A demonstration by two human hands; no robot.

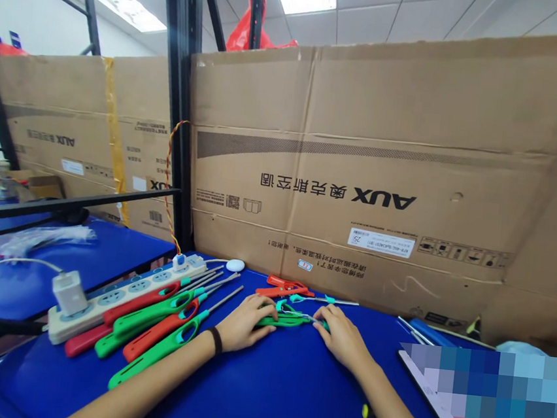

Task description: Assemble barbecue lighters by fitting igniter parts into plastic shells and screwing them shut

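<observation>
In the middle of the blue table, my left hand (pixel 249 322) has its fingers curled over the end of a green lighter casing (pixel 290 320), which lies flat. My right hand (pixel 338 333) is closed in a pinch at the right end of the same piece, around a thin metal tube (pixel 304 315) with a teal bit near it. The fingertips partly hide the parts. Just behind, red casing halves (pixel 285 288) lie by the cardboard. Beside them rests a loose metal rod (pixel 341 302) with teal fittings.
Several red and green long-nosed lighters (pixel 157 348) lie to the left against a white power strip (pixel 112 298) with a plugged-in charger (pixel 71 293). A tall cardboard sheet (pixel 393 141) stands behind. A black metal post (pixel 180 94) rises at left. A blue-handled tool (pixel 431 333) lies right.
</observation>
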